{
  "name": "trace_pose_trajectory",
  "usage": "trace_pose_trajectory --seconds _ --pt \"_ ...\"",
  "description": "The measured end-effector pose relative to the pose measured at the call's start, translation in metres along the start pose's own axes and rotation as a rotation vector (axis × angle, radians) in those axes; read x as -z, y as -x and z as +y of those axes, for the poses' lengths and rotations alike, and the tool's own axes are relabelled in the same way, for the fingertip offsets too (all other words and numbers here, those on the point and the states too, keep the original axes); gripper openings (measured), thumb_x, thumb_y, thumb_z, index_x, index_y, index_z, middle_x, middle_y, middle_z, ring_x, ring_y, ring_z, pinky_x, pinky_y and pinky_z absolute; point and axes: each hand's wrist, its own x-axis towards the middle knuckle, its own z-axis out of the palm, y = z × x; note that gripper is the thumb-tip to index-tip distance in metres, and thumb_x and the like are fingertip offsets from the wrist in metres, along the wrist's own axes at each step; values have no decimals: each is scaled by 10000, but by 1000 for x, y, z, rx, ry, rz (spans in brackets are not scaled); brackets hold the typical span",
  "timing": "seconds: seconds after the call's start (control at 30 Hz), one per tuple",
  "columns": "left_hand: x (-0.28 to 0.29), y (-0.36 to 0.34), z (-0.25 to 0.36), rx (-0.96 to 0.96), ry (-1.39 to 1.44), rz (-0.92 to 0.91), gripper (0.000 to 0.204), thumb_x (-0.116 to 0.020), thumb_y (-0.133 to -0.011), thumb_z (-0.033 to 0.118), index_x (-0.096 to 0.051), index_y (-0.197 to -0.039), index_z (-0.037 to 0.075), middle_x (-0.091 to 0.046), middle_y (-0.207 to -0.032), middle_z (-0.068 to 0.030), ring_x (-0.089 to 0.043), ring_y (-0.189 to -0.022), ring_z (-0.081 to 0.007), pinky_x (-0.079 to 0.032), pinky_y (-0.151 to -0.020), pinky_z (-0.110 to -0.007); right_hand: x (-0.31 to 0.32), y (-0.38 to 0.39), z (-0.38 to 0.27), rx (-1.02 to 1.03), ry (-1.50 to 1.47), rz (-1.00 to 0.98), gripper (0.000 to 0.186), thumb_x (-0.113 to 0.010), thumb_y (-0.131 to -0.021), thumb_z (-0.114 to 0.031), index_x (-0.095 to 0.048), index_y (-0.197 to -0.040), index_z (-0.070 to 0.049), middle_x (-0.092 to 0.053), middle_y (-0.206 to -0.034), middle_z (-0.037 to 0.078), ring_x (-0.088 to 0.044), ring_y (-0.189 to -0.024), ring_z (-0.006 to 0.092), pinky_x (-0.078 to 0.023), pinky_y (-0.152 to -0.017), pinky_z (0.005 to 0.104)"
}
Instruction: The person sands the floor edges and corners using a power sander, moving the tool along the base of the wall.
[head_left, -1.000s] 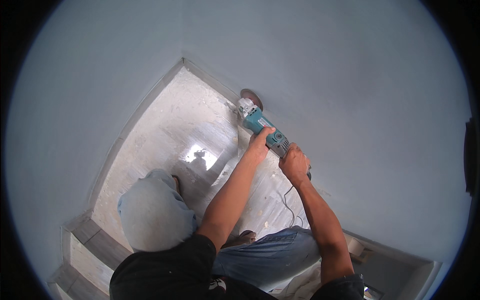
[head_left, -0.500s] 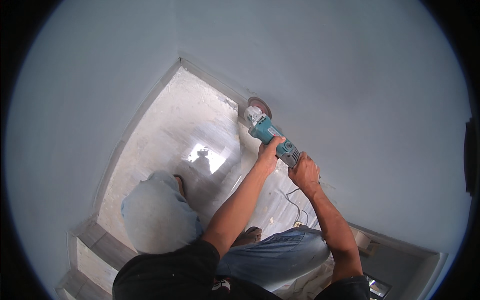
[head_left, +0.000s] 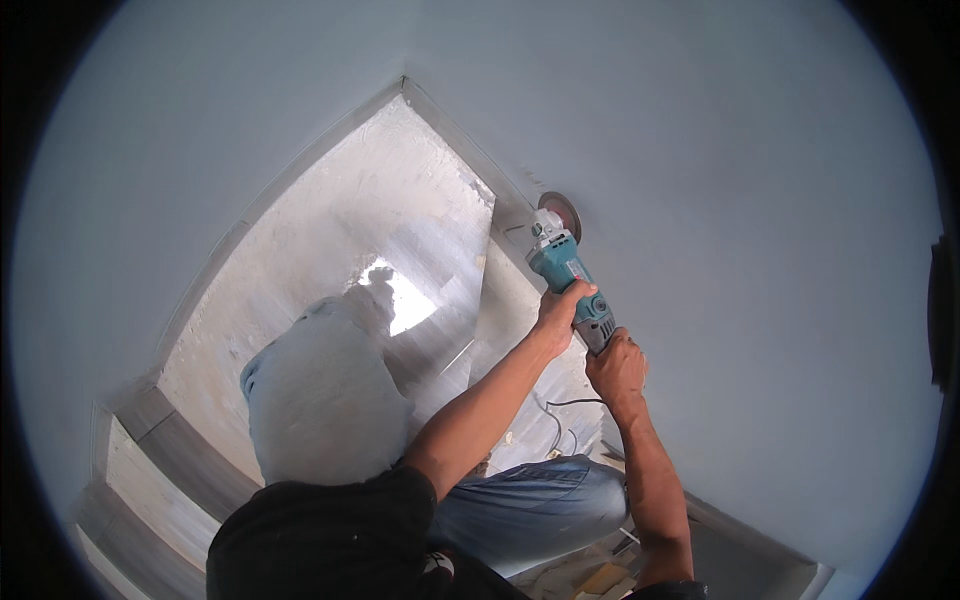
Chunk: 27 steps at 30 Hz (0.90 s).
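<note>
An angle grinder (head_left: pixel 572 262), teal and grey, lies aslant just right of centre, its head toward the top of the frame. Its disc (head_left: pixel 567 210) stands edge-on close to the wall (head_left: pixel 740 250); whether they touch cannot be told. The left hand (head_left: pixel 560 318) grips the middle of the body, thumb on top, presumably to steady the front. The right hand (head_left: pixel 617 368) is closed around the rear end, just below, apparently to bear and aim the tool. The cord (head_left: pixel 578 402) curves leftward beneath the right wrist, seemingly clear of the disc. A skirting strip (head_left: pixel 455 142) follows the wall's foot to the corner at upper centre, bordering the pale, dusty floor (head_left: pixel 320 205). At lower centre, bent knees in worn jeans (head_left: pixel 545 505) flank the left forearm, suggesting a low, braced stance.
</note>
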Motion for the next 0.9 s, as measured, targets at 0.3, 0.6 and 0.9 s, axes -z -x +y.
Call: trace_pose_trajectory --seconds 0.3,0.6,0.9 --pt "-5 2 1 -15 64 -6 445 -732 -717 197 -506 -1082 81 -506 -986 -29 -527 -928 -167 -456 -833 -368 14 0 -8 -4 14 14 242 -647 -710 -116 -541 -859 43 -649 -837 293 -643 -775 478 -520 -706 541" --pt "-5 0 1 -24 56 -34 412 -713 -757 188 -491 -1082 67 -508 -962 -33 -550 -905 -173 -478 -846 -366 10 1 -8 -17 34 36 254 -658 -705 -120 -557 -880 36 -662 -868 278 -649 -797 466 -522 -722 534" --pt "-5 2 0 -28 88 -34 405 -711 -759 183 -490 -1079 68 -513 -970 -34 -550 -914 -174 -478 -855 -363 12 2 -10 -23 37 44 246 -647 -704 -107 -560 -888 30 -668 -879 265 -652 -812 458 -522 -732 531"
